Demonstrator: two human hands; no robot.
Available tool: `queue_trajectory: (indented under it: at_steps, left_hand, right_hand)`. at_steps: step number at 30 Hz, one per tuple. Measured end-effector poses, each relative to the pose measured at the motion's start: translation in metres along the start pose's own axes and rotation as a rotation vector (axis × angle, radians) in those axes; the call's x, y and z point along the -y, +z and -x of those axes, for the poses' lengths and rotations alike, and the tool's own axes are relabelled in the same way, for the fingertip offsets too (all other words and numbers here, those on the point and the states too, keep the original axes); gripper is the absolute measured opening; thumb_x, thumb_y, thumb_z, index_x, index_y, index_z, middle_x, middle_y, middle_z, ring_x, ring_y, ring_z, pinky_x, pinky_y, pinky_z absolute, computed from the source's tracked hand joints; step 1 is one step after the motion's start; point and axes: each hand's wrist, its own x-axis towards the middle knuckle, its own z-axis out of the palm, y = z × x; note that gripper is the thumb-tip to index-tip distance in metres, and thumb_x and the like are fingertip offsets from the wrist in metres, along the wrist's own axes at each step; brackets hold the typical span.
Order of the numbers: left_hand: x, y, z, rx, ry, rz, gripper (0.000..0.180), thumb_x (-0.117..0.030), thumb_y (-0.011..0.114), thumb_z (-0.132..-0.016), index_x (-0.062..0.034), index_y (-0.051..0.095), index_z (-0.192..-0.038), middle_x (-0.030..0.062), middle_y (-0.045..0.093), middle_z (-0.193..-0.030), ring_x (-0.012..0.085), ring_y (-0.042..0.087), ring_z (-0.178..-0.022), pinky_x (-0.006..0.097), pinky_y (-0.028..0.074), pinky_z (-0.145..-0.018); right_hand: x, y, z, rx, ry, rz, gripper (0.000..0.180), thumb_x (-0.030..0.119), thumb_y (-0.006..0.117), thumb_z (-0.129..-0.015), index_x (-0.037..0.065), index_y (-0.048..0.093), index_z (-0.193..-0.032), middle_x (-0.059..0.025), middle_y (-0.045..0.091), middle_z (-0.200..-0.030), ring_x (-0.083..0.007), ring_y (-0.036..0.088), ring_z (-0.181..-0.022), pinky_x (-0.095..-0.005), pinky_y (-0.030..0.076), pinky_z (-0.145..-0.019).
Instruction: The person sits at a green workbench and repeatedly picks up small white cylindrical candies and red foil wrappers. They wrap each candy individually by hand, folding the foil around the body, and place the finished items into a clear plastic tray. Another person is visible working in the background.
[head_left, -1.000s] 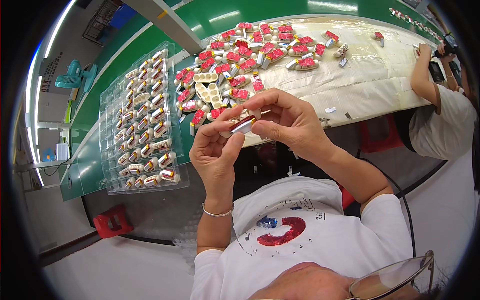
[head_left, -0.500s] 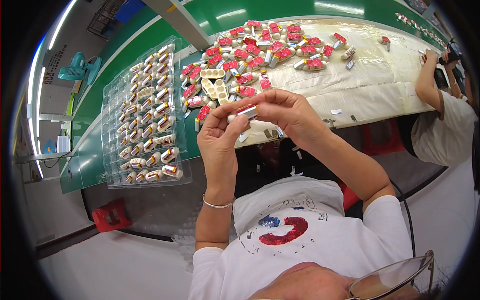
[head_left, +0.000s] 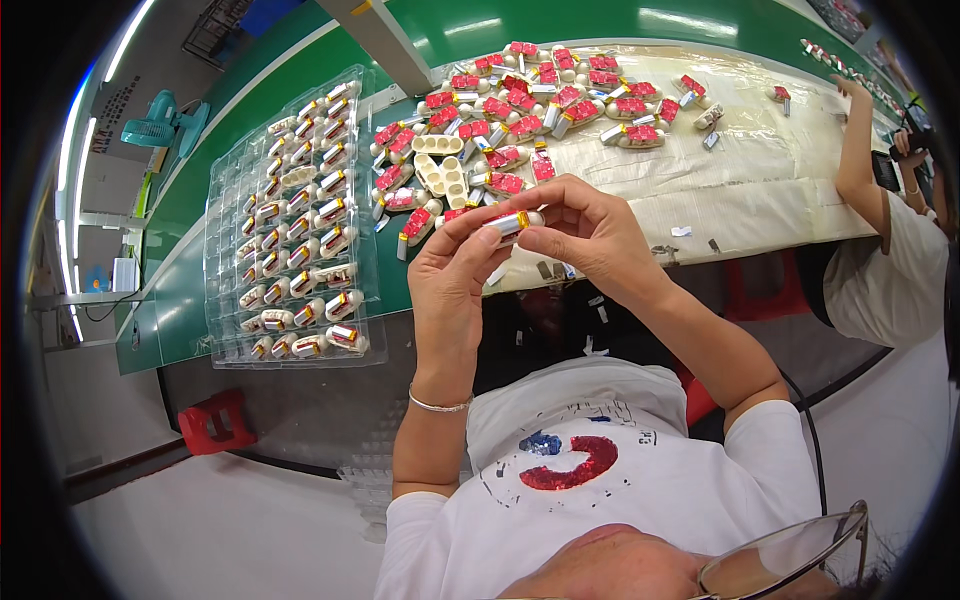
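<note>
Between both hands, just over the near edge of the table, is a small cream piece with a silver block (head_left: 510,225) on it, yellow at one end. My left hand (head_left: 455,265) pinches its left side between thumb and fingers. My right hand (head_left: 590,228) closes on the right end, thumb below and fingertips above. The fingers hide part of the piece. Behind the hands lies a heap of similar cream pieces with red tops (head_left: 505,105), many with silver blocks beside them. Among these sit bare cream pieces with round hollows (head_left: 437,145).
To the left, a clear plastic tray (head_left: 225,260) holds rows of cream pieces with silver blocks. A metal post (head_left: 385,45) rises behind the heap. Taped pale sheeting (head_left: 740,180) covers the green table (head_left: 560,22). Another person's arm (head_left: 857,150) reaches in at the right.
The held piece has turned, showing more of its silver block and yellow end. My right fingers have shifted around its right end. The whole view has moved slightly.
</note>
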Motion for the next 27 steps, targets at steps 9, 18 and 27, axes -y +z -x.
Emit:
queue_trajectory:
  at_steps: [9, 18, 27]
  left_hand:
    - [0.003, -0.001, 0.004, 0.025, 0.007, -0.136, 0.021, -0.004, 0.065, -0.089, 0.0032, 0.066, -0.108, 0.0113, 0.069, -0.104, 0.0138, 0.067, -0.09, 0.026, 0.057, -0.079]
    - [-0.023, -0.012, 0.005, 0.212, 0.168, -0.582, 0.026, -0.008, 0.071, -0.086, -0.0034, 0.069, -0.111, 0.0028, 0.068, -0.105, 0.0076, 0.061, -0.092, 0.022, 0.049, -0.077]
    - [-0.085, -0.093, -0.041, 0.031, 0.45, -0.88, 0.022, -0.008, 0.068, -0.087, -0.0017, 0.069, -0.108, 0.0052, 0.068, -0.101, 0.0093, 0.063, -0.084, 0.023, 0.052, -0.072]
  right_hand:
    - [-0.001, -0.001, 0.0, 0.003, -0.306, 0.359, 0.019, 0.005, 0.07, -0.085, -0.001, 0.068, -0.104, -0.0108, 0.064, -0.095, -0.016, 0.066, -0.087, -0.0276, 0.056, -0.077]
    - [-0.005, 0.0, -0.008, 0.067, -0.083, 0.113, 0.029, 0.003, 0.069, -0.087, -0.003, 0.063, -0.114, -0.0052, 0.059, -0.103, -0.0115, 0.062, -0.095, -0.0238, 0.05, -0.086]
    - [-0.005, -0.005, -0.022, 0.138, -0.03, 0.251, 0.04, 0.005, 0.068, -0.087, 0.002, 0.058, -0.126, -0.0072, 0.06, -0.11, -0.0121, 0.063, -0.094, -0.0265, 0.05, -0.087]
